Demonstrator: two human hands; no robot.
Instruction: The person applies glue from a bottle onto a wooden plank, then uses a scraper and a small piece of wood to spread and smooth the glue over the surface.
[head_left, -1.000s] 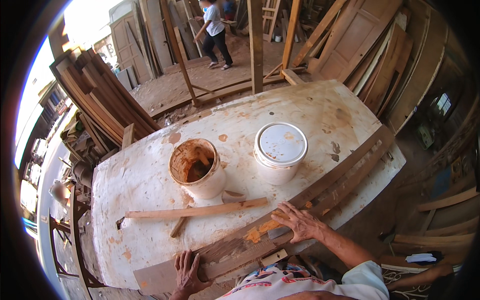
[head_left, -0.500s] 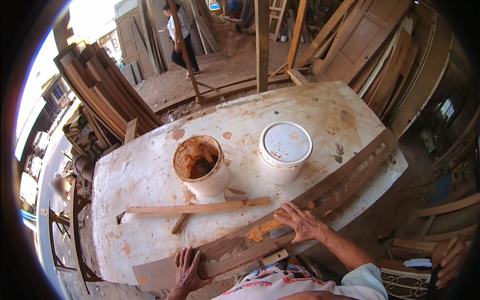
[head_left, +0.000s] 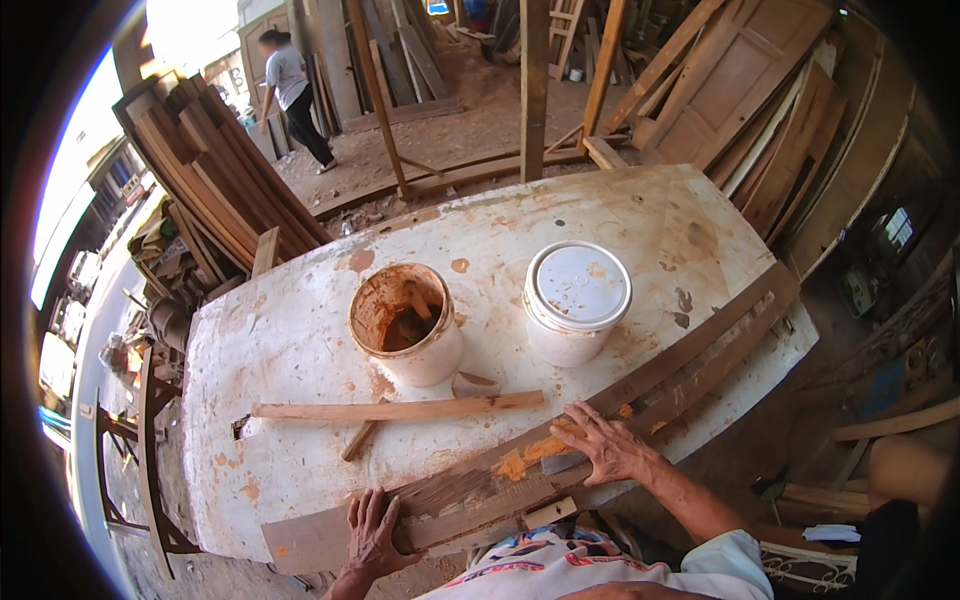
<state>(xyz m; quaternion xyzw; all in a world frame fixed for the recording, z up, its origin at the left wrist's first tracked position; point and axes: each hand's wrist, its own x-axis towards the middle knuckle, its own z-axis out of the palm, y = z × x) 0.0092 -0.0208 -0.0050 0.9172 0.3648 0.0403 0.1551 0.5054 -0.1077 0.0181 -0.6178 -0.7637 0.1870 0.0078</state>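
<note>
A long brown wooden plank [head_left: 450, 495] with smears of orange filler [head_left: 518, 463] runs along the near edge of the white worktable [head_left: 300, 350]. My left hand [head_left: 374, 537] lies on the plank's left part, its fingers stretched over the wood. Farther right, my right hand [head_left: 607, 450] rests on the plank with fingers spread, just past the orange patch. Close to its fingers is a small grey block [head_left: 563, 463]. Neither hand grips anything that I can see.
An open white bucket [head_left: 415, 365] with brown-stained inside and a stick stands mid-table. Right of it is a lidded white bucket [head_left: 577, 290]. A wooden strip [head_left: 400, 410] lies across a shorter stick [head_left: 360, 440]. Stacked boards [head_left: 215, 180] and a walking person [head_left: 290, 90] are beyond.
The person in the background has walked left. My hands stay in about the same places on the plank. At the lower right, another person's hand has left the view.
</note>
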